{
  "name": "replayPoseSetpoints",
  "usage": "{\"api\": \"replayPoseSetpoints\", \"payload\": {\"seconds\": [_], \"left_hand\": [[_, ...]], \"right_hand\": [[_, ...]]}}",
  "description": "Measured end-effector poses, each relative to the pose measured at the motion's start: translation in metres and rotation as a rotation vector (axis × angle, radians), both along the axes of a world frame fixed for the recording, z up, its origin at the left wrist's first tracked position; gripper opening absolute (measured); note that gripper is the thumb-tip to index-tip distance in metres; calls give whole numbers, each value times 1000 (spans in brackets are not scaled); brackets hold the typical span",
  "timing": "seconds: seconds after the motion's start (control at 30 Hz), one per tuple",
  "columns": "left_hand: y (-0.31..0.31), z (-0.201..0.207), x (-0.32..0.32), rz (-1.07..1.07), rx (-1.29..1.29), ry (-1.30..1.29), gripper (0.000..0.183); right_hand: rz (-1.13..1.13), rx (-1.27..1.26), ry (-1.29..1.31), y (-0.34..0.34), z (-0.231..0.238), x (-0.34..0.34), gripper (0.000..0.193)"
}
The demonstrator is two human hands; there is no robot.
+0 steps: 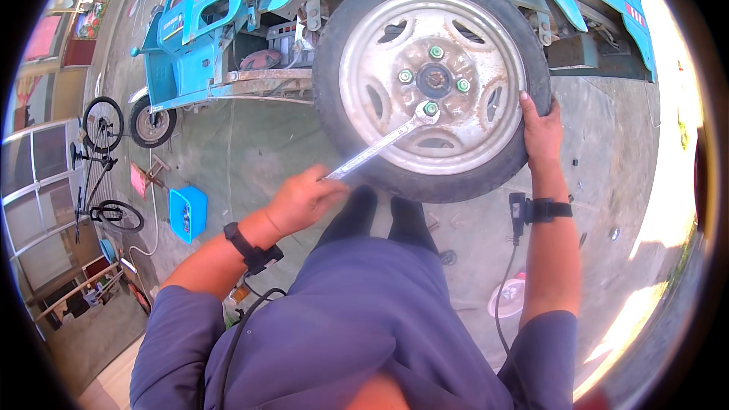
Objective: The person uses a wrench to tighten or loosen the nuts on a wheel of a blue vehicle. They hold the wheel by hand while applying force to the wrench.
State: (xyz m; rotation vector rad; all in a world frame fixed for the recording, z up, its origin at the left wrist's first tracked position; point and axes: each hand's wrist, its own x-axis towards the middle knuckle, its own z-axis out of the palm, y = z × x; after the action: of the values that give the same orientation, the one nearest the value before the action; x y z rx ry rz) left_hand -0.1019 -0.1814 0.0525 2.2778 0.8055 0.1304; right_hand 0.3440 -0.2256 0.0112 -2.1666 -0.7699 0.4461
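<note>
A wheel (pixel 395 129) with a black tyre and a worn silver rim stands in front of me at the side of the blue vehicle (pixel 182 68). Several greenish nuts surround its hub (pixel 435 80). My left hand (pixel 304 196) is closed round the near end of a silver wrench (pixel 376 149). The wrench's far end sits on the lowest nut (pixel 430 108). On the right, my right hand (pixel 542 130) grips the edge of the tyre, thumb at the rim side and fingers behind the tread, partly hidden.
To the left, a blue plastic basin (pixel 187 214) holds small parts I cannot make out. Beyond it, a black bicycle (pixel 97 167) leans by a windowed wall. A pink basin (pixel 507 298) lies on the concrete floor (pixel 600 152) at my right. Cables run from both wrist straps.
</note>
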Motion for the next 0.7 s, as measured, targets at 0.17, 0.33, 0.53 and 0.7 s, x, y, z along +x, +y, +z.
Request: {"api": "replayPoseSetpoints", "payload": {"seconds": [0.17,0.33,0.53,0.7], "left_hand": [[53,3,14,785,-497,-262,32],[136,12,74,920,-441,-452,31],[216,11,117,726,33,-263,30],[225,4,125,1040,-262,-638,28]], "right_hand": [[-25,10,-12,-3,3,-1,95],[-3,24,0,0,3,1,95],[-11,64,65,-2,0,-3,93],[-83,67,33,-11,-9,-15,94]]}}
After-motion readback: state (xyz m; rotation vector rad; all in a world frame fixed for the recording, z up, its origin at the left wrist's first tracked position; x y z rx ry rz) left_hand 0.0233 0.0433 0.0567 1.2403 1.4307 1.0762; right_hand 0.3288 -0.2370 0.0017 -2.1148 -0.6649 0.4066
